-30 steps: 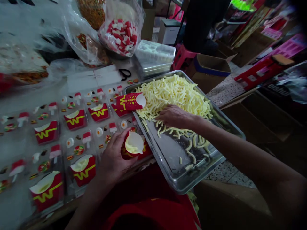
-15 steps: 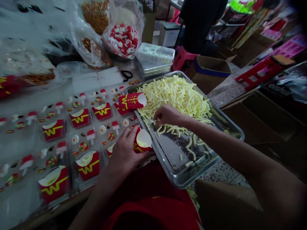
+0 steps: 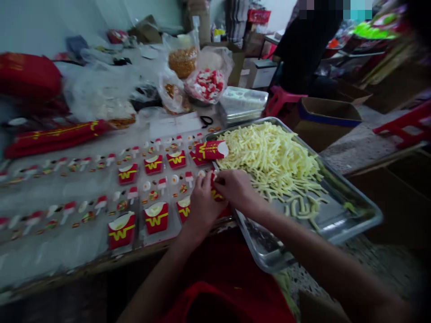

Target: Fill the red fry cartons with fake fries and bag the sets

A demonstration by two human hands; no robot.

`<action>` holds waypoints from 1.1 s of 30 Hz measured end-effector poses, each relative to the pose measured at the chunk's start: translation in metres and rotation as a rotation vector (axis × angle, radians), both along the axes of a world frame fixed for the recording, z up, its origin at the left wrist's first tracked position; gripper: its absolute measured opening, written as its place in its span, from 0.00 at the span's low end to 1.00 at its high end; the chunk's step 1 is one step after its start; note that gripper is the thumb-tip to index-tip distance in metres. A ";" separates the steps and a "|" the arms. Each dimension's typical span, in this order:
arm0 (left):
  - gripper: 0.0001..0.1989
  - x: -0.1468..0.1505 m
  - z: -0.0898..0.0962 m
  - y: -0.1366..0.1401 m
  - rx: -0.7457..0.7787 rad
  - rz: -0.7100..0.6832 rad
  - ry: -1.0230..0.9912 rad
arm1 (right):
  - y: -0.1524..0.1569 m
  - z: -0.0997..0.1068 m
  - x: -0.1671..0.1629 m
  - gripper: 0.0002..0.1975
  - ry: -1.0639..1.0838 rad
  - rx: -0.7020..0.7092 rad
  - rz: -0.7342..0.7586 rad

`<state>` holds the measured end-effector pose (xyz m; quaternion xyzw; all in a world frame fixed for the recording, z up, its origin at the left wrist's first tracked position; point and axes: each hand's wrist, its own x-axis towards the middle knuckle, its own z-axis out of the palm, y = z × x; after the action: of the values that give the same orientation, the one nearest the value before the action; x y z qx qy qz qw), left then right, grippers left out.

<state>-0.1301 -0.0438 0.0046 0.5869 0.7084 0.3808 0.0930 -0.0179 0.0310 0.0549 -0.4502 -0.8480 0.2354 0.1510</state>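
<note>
**Two hands on a small red carton at the tray's edge**

Head view: the left hand (image 3: pixel 201 202) and right hand (image 3: pixel 235 188) meet over one small red carton (image 3: pixel 215 194), a folded card box with a yellow mark, held at the near left rim of the metal tray (image 3: pixel 340 224). The left fingers (image 3: pixel 199 183) curl round its side; the right fingers are bent down onto its top. Both hands grip it, and most of the carton is hidden between them.

The tray is shiny, dented steel, rectangular with a rolled lip, carrying a heap of pale yellow, thin, stick-shaped fries (image 3: pixel 271 157) that thins out to a few loose curved pieces. Another red carton (image 3: pixel 211 150) lies on its side on the tray's far left rim.

To the left, the bench (image 3: pixel 50 251) is covered with clear moulded plastic trays holding glossy red filled cartons (image 3: pixel 156 217) and tiny red-and-white pieces in rows. Farther back are crinkled clear bags (image 3: pixel 207 76) of sweets, black scissors (image 3: pixel 206 120), and a stack of clear plastic lids (image 3: pixel 242 104). Cardboard boxes (image 3: pixel 328 117) stand on the speckled floor beyond.
</note>
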 end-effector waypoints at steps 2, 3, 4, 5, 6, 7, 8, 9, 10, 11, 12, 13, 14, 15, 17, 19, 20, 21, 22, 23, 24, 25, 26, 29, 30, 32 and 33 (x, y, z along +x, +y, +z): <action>0.40 -0.007 -0.001 -0.007 -0.007 0.043 -0.022 | -0.006 0.002 -0.010 0.11 -0.007 -0.035 0.198; 0.40 -0.013 -0.002 -0.011 -0.023 0.056 -0.035 | -0.006 0.003 -0.015 0.12 0.012 -0.065 0.302; 0.41 -0.021 -0.002 -0.016 -0.040 0.061 -0.048 | -0.004 0.004 -0.020 0.12 0.030 -0.090 0.399; 0.42 -0.029 -0.002 -0.021 -0.053 0.062 -0.060 | -0.002 0.005 -0.025 0.12 0.040 -0.103 0.479; 0.43 -0.039 -0.002 -0.027 -0.056 0.068 -0.066 | -0.001 0.006 -0.032 0.12 0.042 -0.098 0.535; 0.44 -0.049 -0.001 -0.032 -0.047 0.084 -0.067 | -0.001 0.007 -0.040 0.12 0.039 -0.078 0.569; 0.44 -0.060 -0.001 -0.038 -0.033 0.109 -0.063 | -0.002 0.008 -0.048 0.11 0.034 -0.042 0.589; 0.45 -0.071 0.000 -0.044 -0.016 0.142 -0.058 | -0.005 0.009 -0.059 0.10 0.037 0.007 0.594; 0.45 -0.083 0.001 -0.049 0.003 0.182 -0.056 | -0.009 0.008 -0.070 0.10 0.049 0.058 0.587; 0.45 -0.096 0.002 -0.054 0.023 0.226 -0.061 | -0.013 0.007 -0.084 0.11 0.070 0.095 0.577; 0.44 -0.111 0.003 -0.059 0.042 0.273 -0.074 | -0.017 0.005 -0.100 0.12 0.098 0.102 0.581; 0.44 -0.127 0.005 -0.064 0.058 0.324 -0.094 | -0.020 0.003 -0.119 0.13 0.130 0.073 0.601; 0.44 -0.145 0.006 -0.069 0.068 0.374 -0.115 | -0.022 0.000 -0.141 0.14 0.164 0.010 0.635; 0.44 -0.166 0.007 -0.074 0.064 0.413 -0.137 | -0.021 -0.003 -0.166 0.15 0.186 -0.079 0.672; 0.47 -0.213 0.010 -0.085 -0.006 0.441 -0.189 | -0.015 -0.006 -0.221 0.15 0.150 -0.246 0.716; 0.49 -0.266 0.012 -0.097 -0.108 0.439 -0.228 | -0.006 -0.006 -0.280 0.16 0.008 -0.316 0.710; 0.47 -0.293 0.013 -0.102 -0.145 0.454 -0.224 | -0.002 -0.004 -0.308 0.16 -0.052 -0.312 0.710; 0.45 -0.319 0.014 -0.107 -0.164 0.476 -0.196 | 0.002 -0.002 -0.334 0.15 -0.110 -0.295 0.711; 0.43 -0.343 0.013 -0.111 -0.165 0.499 -0.143 | 0.004 -0.001 -0.357 0.14 -0.156 -0.271 0.718; 0.41 -0.365 0.012 -0.112 -0.159 0.511 -0.076 | 0.005 0.000 -0.378 0.13 -0.198 -0.251 0.732; 0.41 -0.384 0.010 -0.113 -0.154 0.503 -0.004 | 0.005 -0.001 -0.395 0.12 -0.245 -0.233 0.750; 0.41 -0.400 0.006 -0.112 -0.159 0.468 0.057 | 0.003 -0.003 -0.409 0.11 -0.291 -0.214 0.773; 0.42 -0.412 0.002 -0.109 -0.180 0.410 0.103 | 0.002 -0.007 -0.420 0.11 -0.330 -0.192 0.801; 0.43 -0.433 -0.016 -0.100 -0.279 0.182 0.170 | -0.005 -0.022 -0.435 0.11 -0.381 -0.099 0.885; 0.43 -0.435 -0.022 -0.098 -0.299 0.123 0.182 | -0.008 -0.027 -0.435 0.13 -0.379 -0.059 0.893; 0.42 -0.435 -0.030 -0.096 -0.301 0.063 0.200 | -0.015 -0.032 -0.428 0.16 -0.362 0.018 0.877; 0.41 -0.433 -0.033 -0.096 -0.293 0.049 0.204 | -0.018 -0.032 -0.420 0.17 -0.354 0.047 0.864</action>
<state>-0.5635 -0.1401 -0.0284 0.5852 0.7762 0.2140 0.0961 -0.4383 0.0125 0.0227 -0.0856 -0.9756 0.1773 -0.0976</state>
